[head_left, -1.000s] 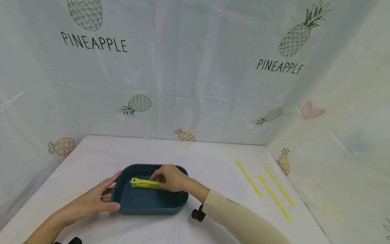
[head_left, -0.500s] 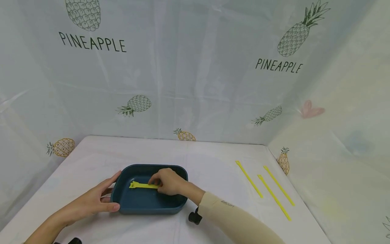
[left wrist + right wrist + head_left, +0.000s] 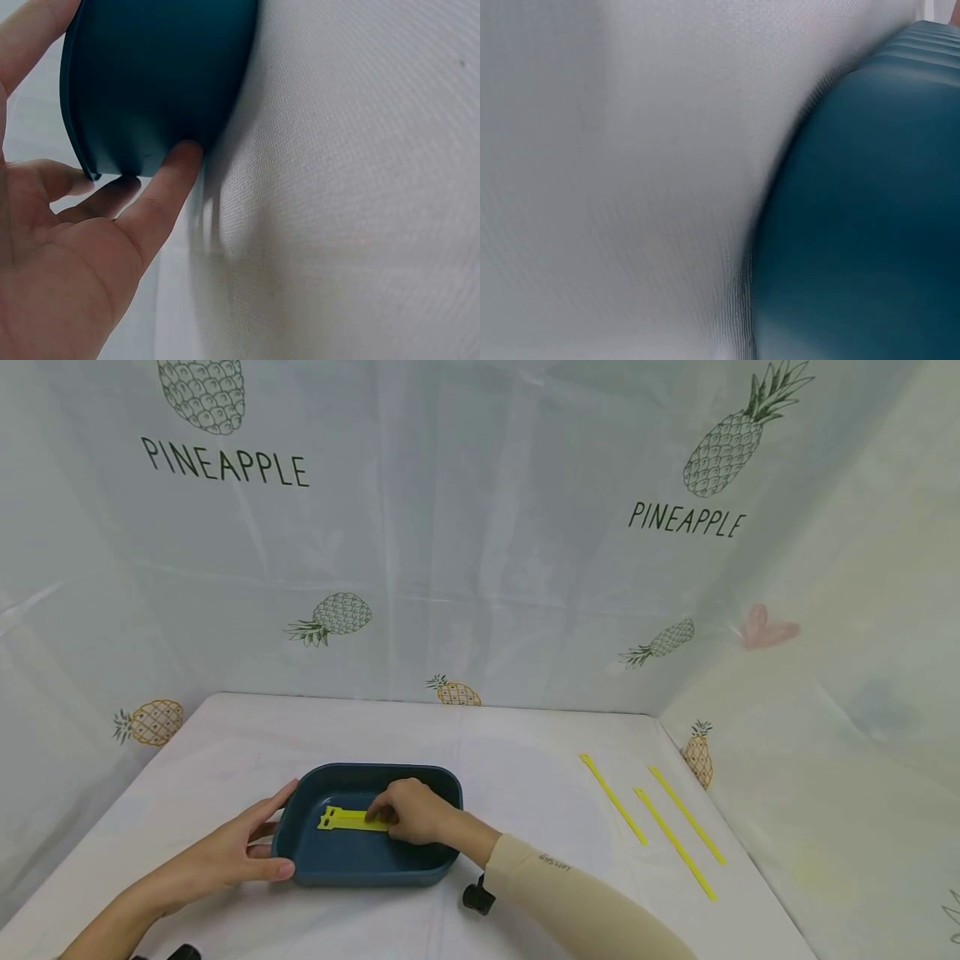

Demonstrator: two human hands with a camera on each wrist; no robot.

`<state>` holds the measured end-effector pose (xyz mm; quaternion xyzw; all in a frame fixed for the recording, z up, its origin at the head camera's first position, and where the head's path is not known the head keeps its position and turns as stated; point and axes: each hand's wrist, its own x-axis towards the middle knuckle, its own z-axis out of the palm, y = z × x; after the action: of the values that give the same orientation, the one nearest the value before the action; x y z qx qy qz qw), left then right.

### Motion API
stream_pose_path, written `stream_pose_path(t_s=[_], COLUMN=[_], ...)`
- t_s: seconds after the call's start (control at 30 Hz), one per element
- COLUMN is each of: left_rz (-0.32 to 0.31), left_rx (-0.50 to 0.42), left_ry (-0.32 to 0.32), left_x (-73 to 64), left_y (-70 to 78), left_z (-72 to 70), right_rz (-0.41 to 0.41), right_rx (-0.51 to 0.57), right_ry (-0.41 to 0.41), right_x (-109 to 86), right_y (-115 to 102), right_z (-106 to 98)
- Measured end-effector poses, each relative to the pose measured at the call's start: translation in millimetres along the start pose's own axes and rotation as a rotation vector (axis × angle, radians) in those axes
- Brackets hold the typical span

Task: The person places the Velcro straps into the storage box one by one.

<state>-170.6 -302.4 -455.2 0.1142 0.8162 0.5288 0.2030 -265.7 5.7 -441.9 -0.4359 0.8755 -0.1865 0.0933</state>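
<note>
A dark blue rectangular tray (image 3: 367, 878) with rounded corners stands on the white-covered table in the head view. My left hand (image 3: 228, 856) rests against its left end, thumb at the front corner and fingers along the side. In the left wrist view, fingertips (image 3: 184, 154) touch the tray's outer wall (image 3: 161, 82). My right hand (image 3: 420, 812) reaches into the tray over its right side. It pinches yellow cable ties (image 3: 345, 819), flat straps with slotted ends pointing left; their right ends are hidden by the fingers. The right wrist view shows just the tray wall (image 3: 862, 217) and cloth.
To the right lie three more yellow straps: one on the left (image 3: 613, 800), one in the middle (image 3: 675, 843) and one on the right (image 3: 687, 815). A pineapple-printed curtain (image 3: 480, 568) hangs behind the table. A black wrist camera (image 3: 477, 896) sits under the right sleeve.
My right hand has shifted slightly down inside the tray. The slotted ends of the cable ties turned edge-on, then flat again, now showing side by side. The left hand and tray stayed put.
</note>
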Motion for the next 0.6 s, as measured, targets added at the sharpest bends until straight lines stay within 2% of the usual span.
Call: stream_pose_path(t_s=[0.23, 0.43, 0.6], left_rz=[-0.005, 0.002, -0.002], left_rx=[0.005, 0.011, 0.012], left_ry=[0.006, 0.012, 0.017], left_x=[-0.6, -0.8, -1.1], left_y=[1.3, 1.5, 1.0], left_z=[0.8, 1.3, 1.8], right_rz=[-0.020, -0.014, 0.012], right_rx=[0.005, 0.030, 0.074], right_ry=[0.028, 0.069, 0.092], right_x=[-7.8, -21.6, -44.6], right_y=[-0.5, 8.1, 12.6], right_z=[-15.1, -43.5, -74.4])
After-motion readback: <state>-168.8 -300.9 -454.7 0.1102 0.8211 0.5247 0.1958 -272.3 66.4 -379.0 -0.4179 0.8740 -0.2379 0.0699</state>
